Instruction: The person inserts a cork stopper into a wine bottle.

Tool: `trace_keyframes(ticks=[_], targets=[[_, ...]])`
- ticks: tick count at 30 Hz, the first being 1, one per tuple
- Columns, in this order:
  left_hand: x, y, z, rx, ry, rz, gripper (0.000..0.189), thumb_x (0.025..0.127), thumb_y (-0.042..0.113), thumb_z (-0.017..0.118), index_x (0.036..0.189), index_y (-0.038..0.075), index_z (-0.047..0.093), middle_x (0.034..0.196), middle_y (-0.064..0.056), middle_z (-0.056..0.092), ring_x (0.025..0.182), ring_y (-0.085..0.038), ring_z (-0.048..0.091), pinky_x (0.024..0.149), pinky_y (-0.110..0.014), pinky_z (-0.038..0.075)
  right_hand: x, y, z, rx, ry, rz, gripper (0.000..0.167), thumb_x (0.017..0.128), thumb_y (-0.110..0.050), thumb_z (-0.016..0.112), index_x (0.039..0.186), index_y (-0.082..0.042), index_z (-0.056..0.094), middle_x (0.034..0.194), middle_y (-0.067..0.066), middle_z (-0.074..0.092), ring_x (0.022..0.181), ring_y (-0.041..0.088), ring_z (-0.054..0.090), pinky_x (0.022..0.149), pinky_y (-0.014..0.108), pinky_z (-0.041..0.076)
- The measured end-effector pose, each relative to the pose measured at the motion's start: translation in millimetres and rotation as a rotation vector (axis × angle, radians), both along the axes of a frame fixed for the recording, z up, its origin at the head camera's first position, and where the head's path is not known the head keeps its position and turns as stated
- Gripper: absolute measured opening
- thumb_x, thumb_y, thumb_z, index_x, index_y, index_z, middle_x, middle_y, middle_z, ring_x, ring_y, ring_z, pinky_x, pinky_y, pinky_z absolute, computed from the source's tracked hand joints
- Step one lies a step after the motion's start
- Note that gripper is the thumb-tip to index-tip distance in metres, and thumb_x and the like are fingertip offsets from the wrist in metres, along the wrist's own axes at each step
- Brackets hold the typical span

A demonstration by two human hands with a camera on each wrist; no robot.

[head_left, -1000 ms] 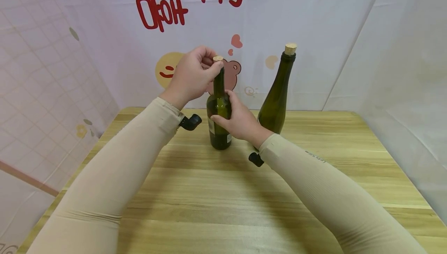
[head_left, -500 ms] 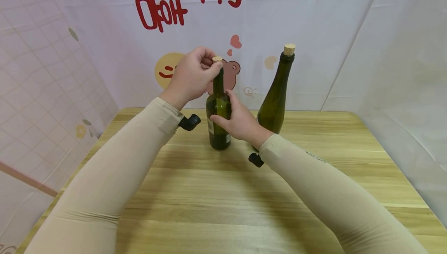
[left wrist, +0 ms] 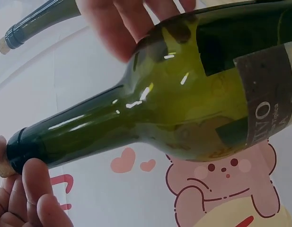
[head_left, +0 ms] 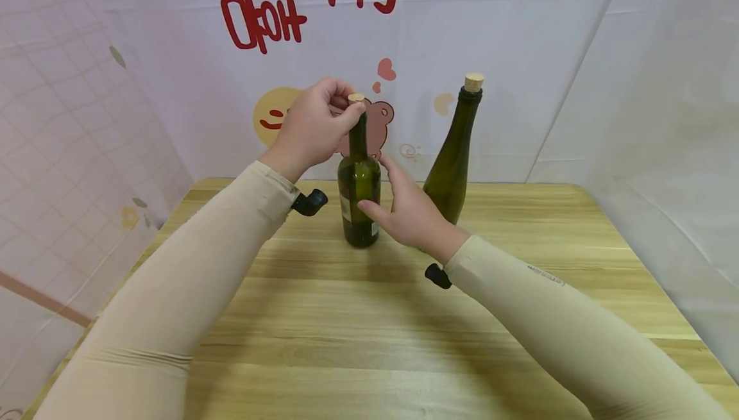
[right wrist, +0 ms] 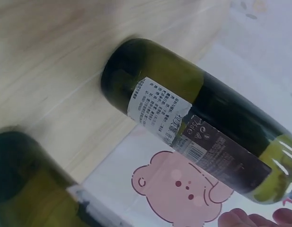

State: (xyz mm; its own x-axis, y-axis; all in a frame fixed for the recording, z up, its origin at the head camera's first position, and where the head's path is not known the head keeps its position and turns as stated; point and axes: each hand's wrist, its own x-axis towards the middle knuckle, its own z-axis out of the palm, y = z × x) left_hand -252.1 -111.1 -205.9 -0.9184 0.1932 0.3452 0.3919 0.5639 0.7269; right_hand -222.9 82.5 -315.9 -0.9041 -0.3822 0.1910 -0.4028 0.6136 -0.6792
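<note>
A dark green wine bottle (head_left: 359, 179) stands upright on the wooden table (head_left: 323, 324), a cork (head_left: 356, 97) in its mouth. My left hand (head_left: 312, 124) pinches that cork at the top of the neck; in the left wrist view, its fingers (left wrist: 37, 182) lie around the bottle's rim. Beside the bottle's right side is my right hand (head_left: 412, 211), with thumb and fingers spread and fairly straight. Whether its fingertips still touch the glass is hard to tell. The right wrist view shows the bottle's paper labels (right wrist: 160, 111) and only a few fingertips (right wrist: 247, 218).
A taller green bottle (head_left: 453, 157) with a cork (head_left: 474, 82) in its mouth stands just right of my right hand, its base partly hidden. Behind the table hangs a white printed cloth (head_left: 519, 54). Each sleeve cuff has a black wrist camera (head_left: 310, 202).
My right hand has loosened its hold on the bottle and drawn back a little to the right and down. The left hand keeps its pinch on the cork. The head view has shifted slightly.
</note>
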Motion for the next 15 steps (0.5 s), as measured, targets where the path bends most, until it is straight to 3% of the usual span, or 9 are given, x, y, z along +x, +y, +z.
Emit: trace_keyframes(ticks=[9,15], targets=[[-1.1,-1.1,-3.5,0.004,0.025,0.002,0.032,0.105,0.033,0.065,0.128,0.011,0.062,0.119,-0.004,0.066,0.106,-0.015,0.069,0.100,-0.032,0.055,25.8,23.7,1.2,0.158,0.135,0.056,0.080,0.101,-0.044,0.069,0.161,-0.004,0.034,0.174,0.014,0.025,0.159,0.031,0.032,0.126,0.053,0.035],[-0.6,-1.7,-4.9,-0.002,0.021,-0.012,0.035,0.106,0.034,0.064,0.132,0.011,0.061,0.122,-0.004,0.066,0.108,-0.017,0.068,0.102,-0.034,0.054,35.4,40.9,-0.9,0.225,0.223,0.076,0.064,0.102,-0.038,0.070,0.150,-0.001,0.051,0.164,0.017,0.042,0.144,0.035,0.052,0.122,0.053,0.041]])
